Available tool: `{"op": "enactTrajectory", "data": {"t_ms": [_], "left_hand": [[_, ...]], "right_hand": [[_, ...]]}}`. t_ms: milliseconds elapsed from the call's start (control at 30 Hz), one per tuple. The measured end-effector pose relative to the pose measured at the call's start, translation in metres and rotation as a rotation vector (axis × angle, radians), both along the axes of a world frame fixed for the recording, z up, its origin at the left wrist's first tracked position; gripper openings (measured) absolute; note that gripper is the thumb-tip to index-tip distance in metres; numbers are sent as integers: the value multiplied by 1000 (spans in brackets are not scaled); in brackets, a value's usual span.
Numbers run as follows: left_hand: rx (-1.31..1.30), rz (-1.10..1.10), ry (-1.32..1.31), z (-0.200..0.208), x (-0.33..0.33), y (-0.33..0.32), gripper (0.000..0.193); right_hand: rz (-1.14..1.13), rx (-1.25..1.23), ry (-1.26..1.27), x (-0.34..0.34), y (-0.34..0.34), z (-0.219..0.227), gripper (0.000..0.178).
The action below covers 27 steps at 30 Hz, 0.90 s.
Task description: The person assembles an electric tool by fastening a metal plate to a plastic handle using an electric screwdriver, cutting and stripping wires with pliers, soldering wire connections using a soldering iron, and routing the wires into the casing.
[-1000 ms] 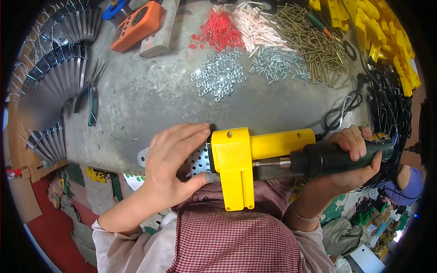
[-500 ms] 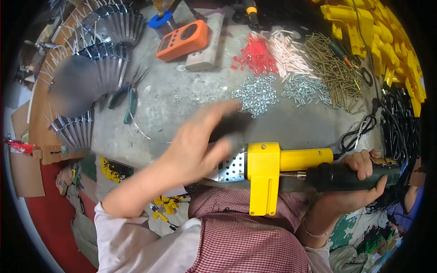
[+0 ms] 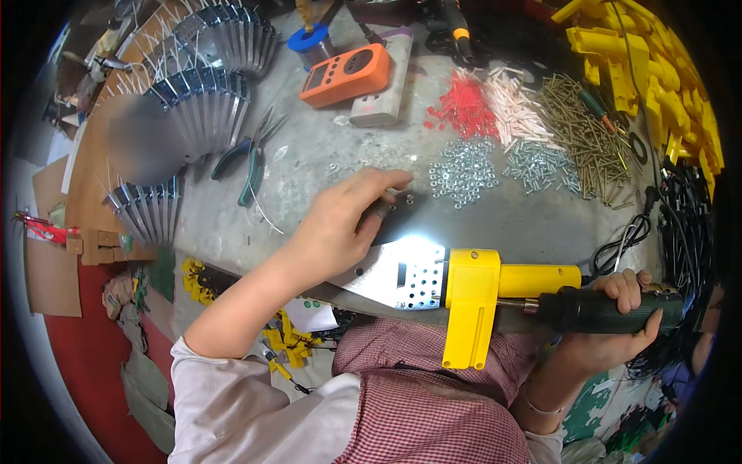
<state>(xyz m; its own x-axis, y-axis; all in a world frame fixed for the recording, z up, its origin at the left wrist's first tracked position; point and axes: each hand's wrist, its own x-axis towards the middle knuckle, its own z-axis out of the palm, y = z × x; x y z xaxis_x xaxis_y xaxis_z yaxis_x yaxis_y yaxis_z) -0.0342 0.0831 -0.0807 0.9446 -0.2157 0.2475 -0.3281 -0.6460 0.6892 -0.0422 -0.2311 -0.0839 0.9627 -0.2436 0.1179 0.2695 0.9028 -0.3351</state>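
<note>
My right hand [image 3: 618, 325] grips the dark handle of a yellow power tool [image 3: 502, 298], held level across my lap at the bench's near edge. A shiny perforated metal plate [image 3: 406, 274] sticks out of the tool to the left and ends in a dark tip with holes [image 3: 399, 207]. My left hand [image 3: 336, 228] lies over that tip. Its fingers are stretched toward a pile of small silver nuts [image 3: 462, 172], and I see nothing held in them.
On the grey bench are silver screws [image 3: 537, 166], brass screws [image 3: 583, 135], red plugs [image 3: 464, 104], white plugs [image 3: 514, 108], green-handled pliers [image 3: 249, 166], an orange meter [image 3: 345, 73], fanned metal strips [image 3: 202, 104], yellow plastic parts [image 3: 665, 85] and black cables [image 3: 692, 209].
My left hand left the perforated plate next to the yellow body and reached forward along the plate to its dark tip. The tool shifted slightly right in view; my right hand kept its grip.
</note>
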Motion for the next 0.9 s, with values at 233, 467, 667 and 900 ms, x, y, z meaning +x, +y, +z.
{"op": "enactTrajectory", "data": {"t_ms": [233, 467, 667, 900], "left_hand": [[701, -120, -297, 7, -1, -4, 17], [707, -102, -214, 17, 5, -7, 16], [83, -78, -75, 2, -55, -33, 17], [-117, 28, -235, -23, -64, -48, 16]], "right_hand": [[38, 32, -32, -5, -1, 0, 35], [94, 72, -71, -5, -4, -3, 37], [71, 19, -48, -5, -5, -3, 35], [45, 34, -41, -2, -7, -2, 32]]}}
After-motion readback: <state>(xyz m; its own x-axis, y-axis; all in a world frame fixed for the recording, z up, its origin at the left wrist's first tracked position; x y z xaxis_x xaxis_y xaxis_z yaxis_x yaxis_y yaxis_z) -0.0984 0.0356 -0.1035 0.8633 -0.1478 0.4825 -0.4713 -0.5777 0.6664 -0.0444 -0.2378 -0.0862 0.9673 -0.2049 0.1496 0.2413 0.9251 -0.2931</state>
